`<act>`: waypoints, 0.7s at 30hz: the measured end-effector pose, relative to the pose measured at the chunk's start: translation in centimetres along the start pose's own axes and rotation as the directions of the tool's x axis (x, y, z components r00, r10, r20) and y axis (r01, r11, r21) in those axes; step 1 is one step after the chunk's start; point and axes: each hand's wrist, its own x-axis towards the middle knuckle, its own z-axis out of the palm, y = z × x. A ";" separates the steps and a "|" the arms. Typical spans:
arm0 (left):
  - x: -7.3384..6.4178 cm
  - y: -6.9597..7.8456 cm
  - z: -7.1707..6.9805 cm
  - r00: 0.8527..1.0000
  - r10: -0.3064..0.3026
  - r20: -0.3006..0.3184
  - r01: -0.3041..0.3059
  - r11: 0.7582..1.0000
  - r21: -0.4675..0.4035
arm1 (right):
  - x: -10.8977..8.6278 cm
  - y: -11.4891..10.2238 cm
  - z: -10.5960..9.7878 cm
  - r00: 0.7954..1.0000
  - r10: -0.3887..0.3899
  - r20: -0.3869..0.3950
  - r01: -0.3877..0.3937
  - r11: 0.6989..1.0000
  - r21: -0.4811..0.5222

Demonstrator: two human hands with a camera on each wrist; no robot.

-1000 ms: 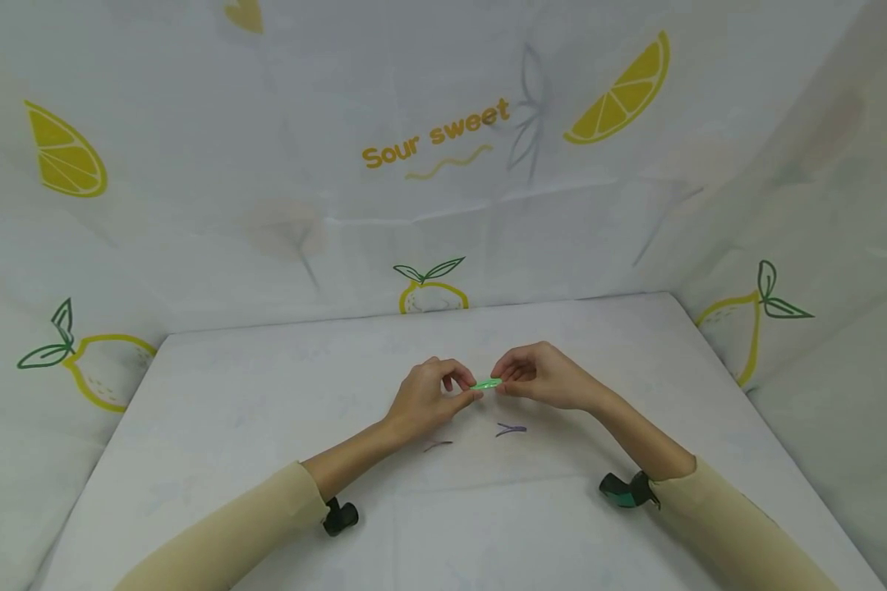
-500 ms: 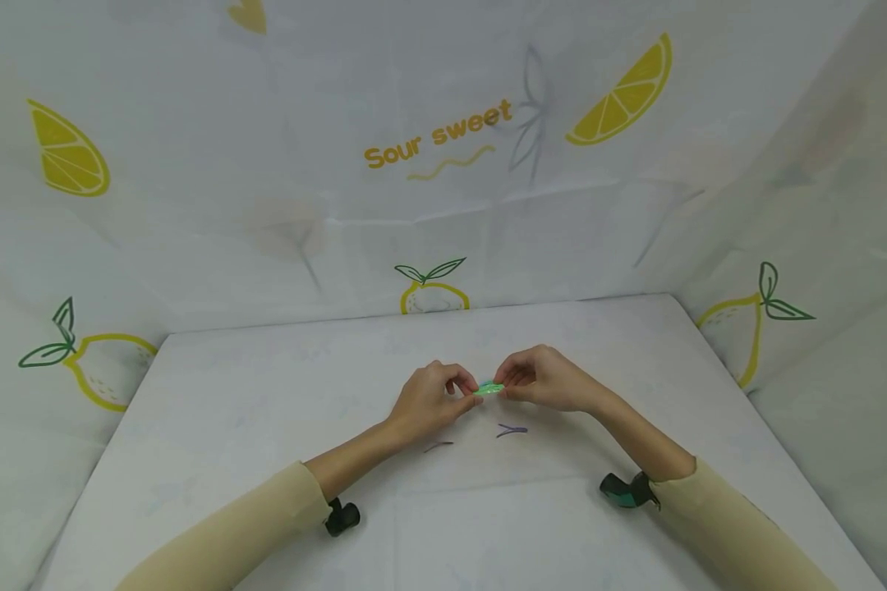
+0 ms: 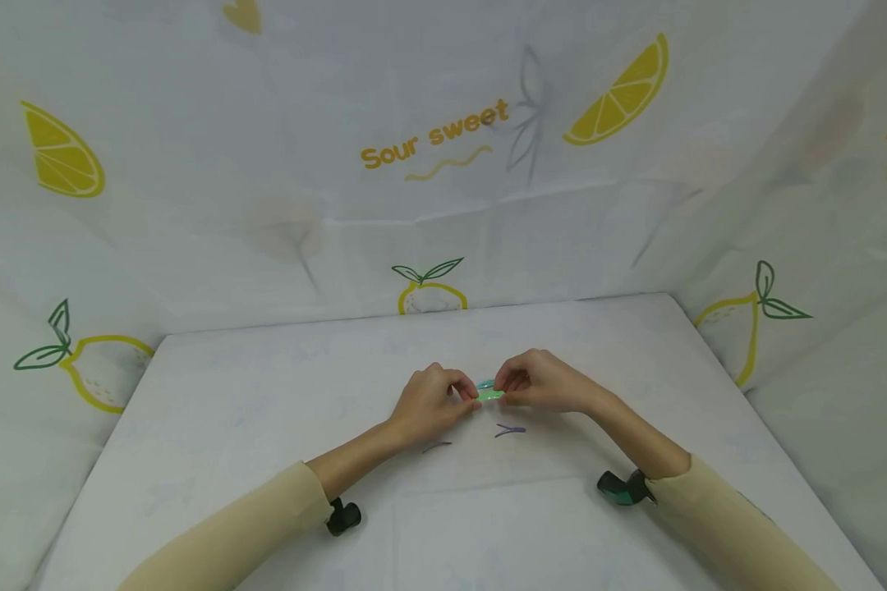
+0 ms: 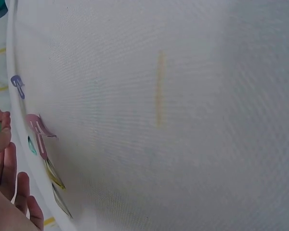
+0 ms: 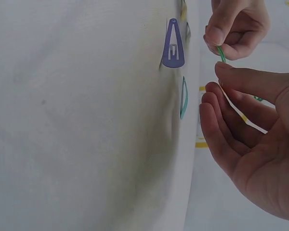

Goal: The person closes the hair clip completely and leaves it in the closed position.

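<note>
My left hand [image 3: 430,404] and right hand [image 3: 549,382] meet over the white table, pinching opposite ends of a green snap hair clip [image 3: 490,395] between thumbs and fingers. In the right wrist view, the green clip spans the small gap between the two hands. Just behind it in the head view lies a teal snap clip [image 3: 484,384], partly hidden by my fingers. A purple snap clip [image 3: 512,430] rests nearer me, its narrow end spread in a V. Beside my left wrist is a pink snap clip [image 4: 34,124].
Beyond the pink clip in the left wrist view lie a yellowish clip [image 4: 54,174] and a dull, thin clip [image 4: 61,200]. A white lemon-print cloth [image 3: 303,246] hangs behind the white table [image 3: 251,394]. Dark wrist cameras [image 3: 343,518] sit below both forearms.
Both hands have come slightly toward me with the green clip, which now shows more of its face. More of the teal clip behind it is visible. The purple and pink clips have stayed put.
</note>
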 end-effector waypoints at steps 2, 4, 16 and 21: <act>0.0 0.0 0.0 1.000 -0.001 0.001 0.001 1.000 0.006 | 0.0 0.1 0.0 1.000 0.002 0.008 -0.002 1.000 -0.005; -0.1 0.1 0.0 1.000 0.002 0.002 -0.002 1.000 0.008 | 0.1 0.1 0.1 1.000 0.006 0.016 -0.006 1.000 -0.013; 0.1 -0.3 0.2 0.998 0.037 0.041 -0.038 0.999 0.018 | 0.5 -0.4 0.2 0.995 0.073 0.068 -0.071 0.997 -0.028; 0.1 -0.3 0.3 0.997 0.017 0.077 -0.019 0.999 0.031 | 0.7 -0.2 0.5 0.993 0.073 0.092 -0.070 0.997 -0.034</act>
